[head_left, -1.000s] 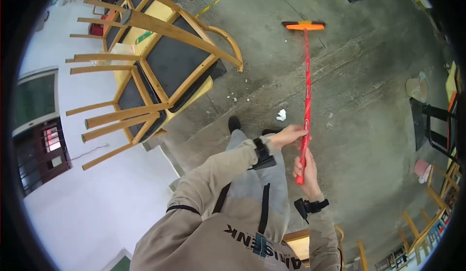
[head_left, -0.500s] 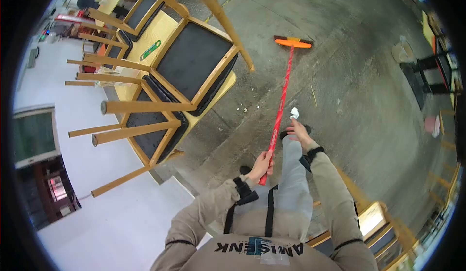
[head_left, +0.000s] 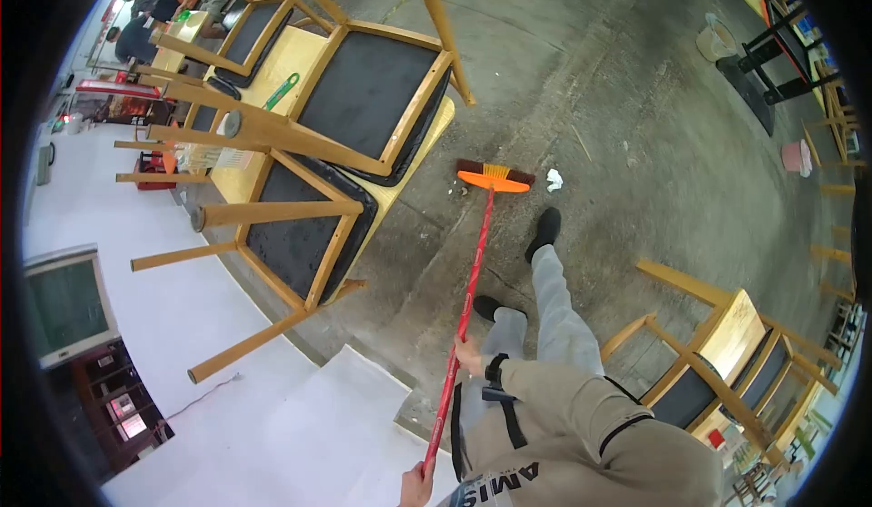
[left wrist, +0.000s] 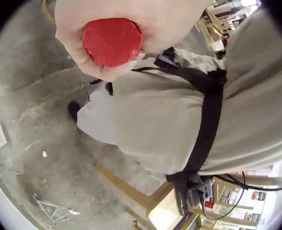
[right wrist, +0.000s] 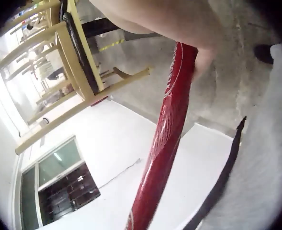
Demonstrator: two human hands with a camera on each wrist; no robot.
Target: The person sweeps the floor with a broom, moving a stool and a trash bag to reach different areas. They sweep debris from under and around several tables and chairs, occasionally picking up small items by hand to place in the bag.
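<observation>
A broom (head_left: 476,262) with a red wrapped handle slants across the head view. Its orange head (head_left: 493,180), with brown and yellow bristles, is at the floor. My left hand (head_left: 416,487) grips the handle's top end at the bottom of the head view; in the left wrist view the round red end cap (left wrist: 113,42) shows within that hand (left wrist: 160,24). Farther down, my right hand (head_left: 470,355) holds the handle, and the right wrist view shows the red shaft (right wrist: 165,129) running from that hand (right wrist: 165,19). A crumpled white tissue (head_left: 554,179) lies just right of the broom head.
Wooden chairs (head_left: 368,98) sit upside down on a yellow table (head_left: 427,139) at left, legs sticking out. More chairs (head_left: 690,398) stand at lower right. A white wall (head_left: 263,416) borders the left. A bucket (head_left: 716,39) and pink bin (head_left: 797,158) are at right.
The broom head has come nearer, down and left beside the tissue. My right hand has left the tissue's side and grips mid-handle; my left hand holds the top end, now lower and farther left.
</observation>
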